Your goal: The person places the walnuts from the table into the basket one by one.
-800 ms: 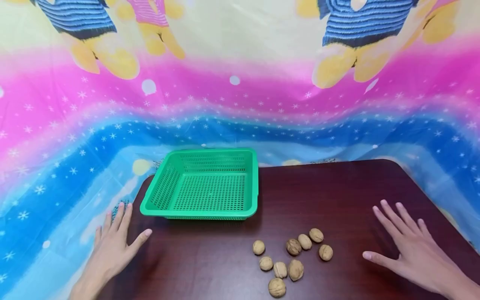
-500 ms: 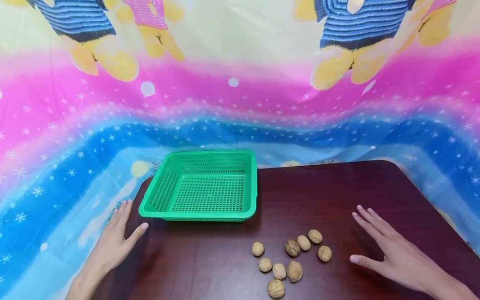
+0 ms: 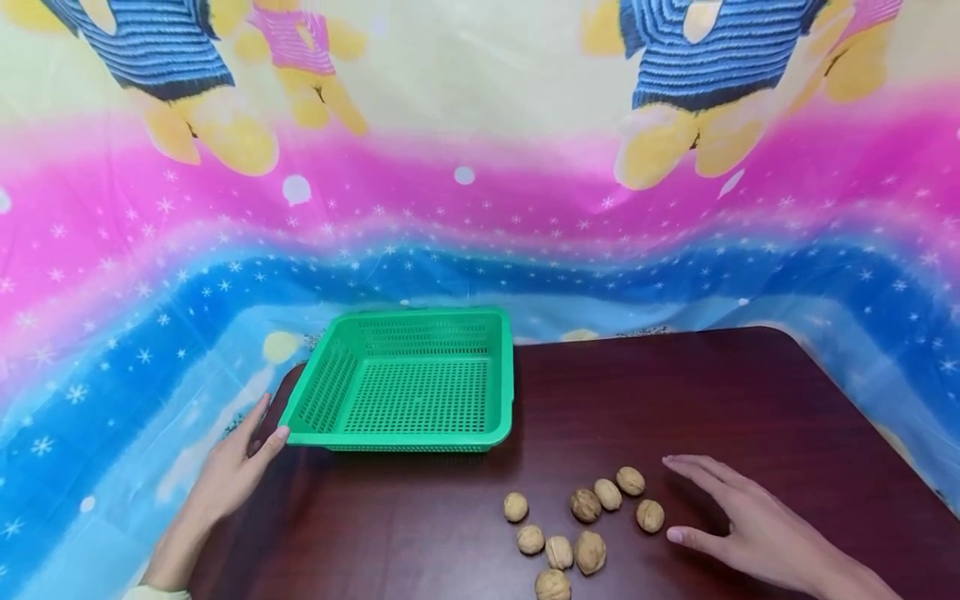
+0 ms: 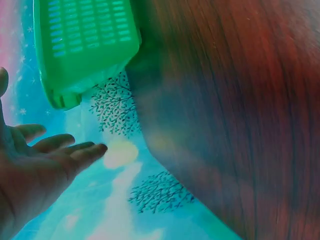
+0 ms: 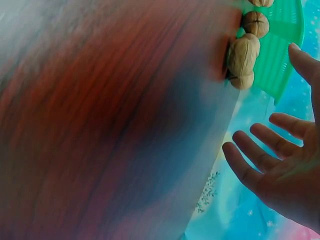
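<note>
A green plastic basket (image 3: 420, 439) with slotted walls stands at the back left of the table; nothing lies in it. My left hand (image 3: 232, 471) is beside its front left corner, thumb tip right at the rim, fingers extended. In the left wrist view the same hand (image 4: 45, 165) shows its fingers spread below the basket (image 4: 87, 50). Several walnuts (image 3: 590, 552) lie loose in front of the basket, toward the middle. Just right of the rightmost walnut (image 3: 650, 516), my right hand (image 3: 750, 529) hovers with fingers stretched and thumb apart, holding nothing; the right wrist view shows its open palm (image 5: 285, 175).
The dark red wooden table (image 3: 712, 400) has rounded back corners. A patterned cloth (image 3: 450, 217) in pink and blue hangs behind it and around its sides.
My left hand has moved inward to the basket's corner. My right hand has moved left toward the walnuts, its fingers drawing closer together. The basket and walnuts stay in place on the table.
</note>
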Motion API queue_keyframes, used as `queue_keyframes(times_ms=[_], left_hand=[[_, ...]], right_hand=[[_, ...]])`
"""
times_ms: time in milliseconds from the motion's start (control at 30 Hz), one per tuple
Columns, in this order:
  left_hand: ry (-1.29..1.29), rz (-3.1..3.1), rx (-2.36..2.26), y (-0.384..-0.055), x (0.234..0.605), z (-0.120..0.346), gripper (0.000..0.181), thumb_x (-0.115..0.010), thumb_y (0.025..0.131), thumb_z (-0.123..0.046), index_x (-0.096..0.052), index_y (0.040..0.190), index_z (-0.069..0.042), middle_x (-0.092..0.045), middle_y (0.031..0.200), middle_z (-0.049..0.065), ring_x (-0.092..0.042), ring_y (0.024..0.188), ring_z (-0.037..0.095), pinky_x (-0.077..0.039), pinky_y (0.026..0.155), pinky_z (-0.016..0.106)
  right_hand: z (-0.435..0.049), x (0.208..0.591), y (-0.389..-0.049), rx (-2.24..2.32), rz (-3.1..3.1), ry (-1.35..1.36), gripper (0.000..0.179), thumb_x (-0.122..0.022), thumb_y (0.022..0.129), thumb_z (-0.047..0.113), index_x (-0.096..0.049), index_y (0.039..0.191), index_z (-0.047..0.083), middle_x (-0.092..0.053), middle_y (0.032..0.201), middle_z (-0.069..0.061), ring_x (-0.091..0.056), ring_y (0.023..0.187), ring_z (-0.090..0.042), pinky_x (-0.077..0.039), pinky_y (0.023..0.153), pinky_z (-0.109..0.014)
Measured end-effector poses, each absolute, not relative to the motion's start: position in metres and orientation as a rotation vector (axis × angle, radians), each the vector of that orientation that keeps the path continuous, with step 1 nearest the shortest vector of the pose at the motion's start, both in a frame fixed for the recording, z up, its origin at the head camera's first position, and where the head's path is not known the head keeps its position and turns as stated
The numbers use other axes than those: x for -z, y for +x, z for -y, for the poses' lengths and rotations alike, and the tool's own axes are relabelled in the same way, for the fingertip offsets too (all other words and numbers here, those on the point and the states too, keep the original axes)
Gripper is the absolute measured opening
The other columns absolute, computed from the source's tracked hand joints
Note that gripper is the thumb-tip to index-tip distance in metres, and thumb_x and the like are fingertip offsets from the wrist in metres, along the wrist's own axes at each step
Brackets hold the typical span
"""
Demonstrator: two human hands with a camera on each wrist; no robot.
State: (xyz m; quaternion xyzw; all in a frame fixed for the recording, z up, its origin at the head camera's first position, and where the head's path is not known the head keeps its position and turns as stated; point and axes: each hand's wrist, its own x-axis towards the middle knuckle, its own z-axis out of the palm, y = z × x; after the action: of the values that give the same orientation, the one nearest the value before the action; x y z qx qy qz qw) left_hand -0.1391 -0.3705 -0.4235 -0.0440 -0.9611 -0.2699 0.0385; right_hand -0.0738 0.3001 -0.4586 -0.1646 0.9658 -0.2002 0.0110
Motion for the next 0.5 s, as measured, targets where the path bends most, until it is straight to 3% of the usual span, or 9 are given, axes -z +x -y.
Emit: queue_keyframes(times_ms=[100,167,300,400,500], left_hand=[[-0.132,2.934,0.901,-0.146,0.426,0.371,0.074,-0.047,0.115,-0.043,-0.009,0.175,-0.020,-0.037,0.167,0.033,-0.053,0.141,0.056,-0.049,0.106,0.071],[-0.122,2.930,0.946,-0.150,0.429,0.372,0.073,-0.048,0.115,-0.043,-0.011,0.175,-0.021,-0.039,0.169,0.028,-0.050,0.146,0.050,-0.055,0.107,0.052],[-0.145,2.881,1.261,-0.156,0.435,0.375,0.076,-0.052,0.115,-0.039,-0.009,0.175,-0.020,-0.030,0.173,0.027,-0.066,0.135,0.014,-0.060,0.096,0.023],[-0.167,2.793,1.610,-0.159,0.439,0.374,0.082,-0.056,0.114,-0.033,-0.004,0.175,-0.016,-0.016,0.175,0.033,-0.068,0.117,-0.006,-0.062,0.095,0.023],[-0.173,2.693,1.833,-0.160,0.441,0.370,0.083,-0.057,0.114,-0.026,-0.001,0.174,-0.010,-0.019,0.171,0.039,-0.072,0.110,-0.004,-0.064,0.097,0.028]], right_hand=[[-0.296,0.461,-0.074,0.630,-3.010,-0.551,0.073,-0.073,0.091,0.069,-0.059,0.152,0.030,-0.064,0.145,0.006,-0.069,0.126,-0.027,-0.064,0.088,-0.042],[-0.295,0.462,-0.074,0.630,-3.022,-0.592,0.067,-0.074,0.092,0.067,-0.062,0.148,0.031,-0.065,0.141,0.011,-0.070,0.123,-0.023,-0.063,0.085,-0.034],[-0.294,0.466,-0.075,0.676,-3.011,-0.671,0.057,-0.075,0.094,0.061,-0.065,0.142,0.032,-0.066,0.135,0.014,-0.070,0.118,-0.018,-0.062,0.083,-0.028],[-0.295,0.468,-0.074,0.714,-3.003,-0.725,0.051,-0.077,0.095,0.056,-0.067,0.140,0.033,-0.067,0.132,0.015,-0.070,0.116,-0.014,-0.062,0.082,-0.026],[-0.296,0.469,-0.074,0.741,-2.991,-0.758,0.048,-0.077,0.096,0.053,-0.067,0.139,0.033,-0.067,0.131,0.016,-0.070,0.115,-0.013,-0.061,0.081,-0.025]])
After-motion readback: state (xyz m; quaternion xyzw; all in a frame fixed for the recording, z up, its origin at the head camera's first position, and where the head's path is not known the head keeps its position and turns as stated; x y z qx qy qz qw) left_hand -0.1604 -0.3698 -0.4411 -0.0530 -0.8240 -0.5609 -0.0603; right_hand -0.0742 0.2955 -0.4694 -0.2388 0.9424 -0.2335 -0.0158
